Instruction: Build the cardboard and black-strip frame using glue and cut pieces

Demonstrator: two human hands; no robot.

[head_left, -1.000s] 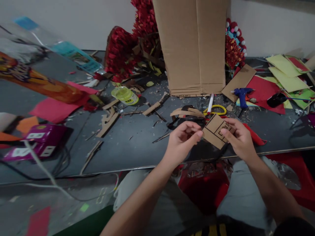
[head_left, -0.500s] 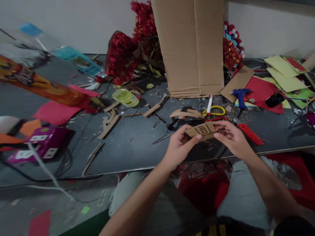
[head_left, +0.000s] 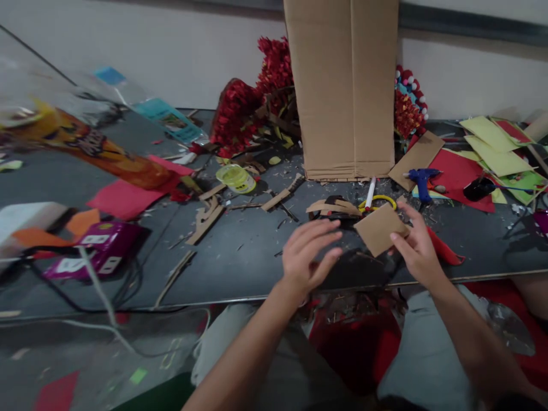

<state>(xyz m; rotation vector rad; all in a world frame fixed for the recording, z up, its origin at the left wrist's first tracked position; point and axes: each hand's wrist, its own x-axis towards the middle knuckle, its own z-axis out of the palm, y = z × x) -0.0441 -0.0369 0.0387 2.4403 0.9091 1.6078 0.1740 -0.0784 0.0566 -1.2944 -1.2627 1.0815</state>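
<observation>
My right hand (head_left: 415, 245) pinches a small square piece of cardboard (head_left: 379, 229) by its right side, its plain brown face turned up. To the left of it, my left hand (head_left: 309, 254) is off the piece, fingers spread and nothing in them. Just beyond the cardboard lie yellow-handled scissors (head_left: 387, 199), partly covered, and a white marker with a red tip (head_left: 370, 193). Curved cardboard strips (head_left: 331, 208) rest near my left fingertips. A red-handled tool (head_left: 445, 249) lies behind my right hand, partly hidden.
A tall cardboard panel (head_left: 349, 91) stands at the back. A blue glue gun (head_left: 423, 181) sits right of it, beside a dark jar (head_left: 477, 188) with a brush. Leftward are a yellow tub (head_left: 236, 178), cardboard scraps (head_left: 208, 222), an orange tube (head_left: 107, 151) and a purple box (head_left: 100, 248) with cables.
My left hand has let go of the cardboard and opened to its left. The piece, now only in my right hand, shows a plain face instead of the printed one. The view has shifted.
</observation>
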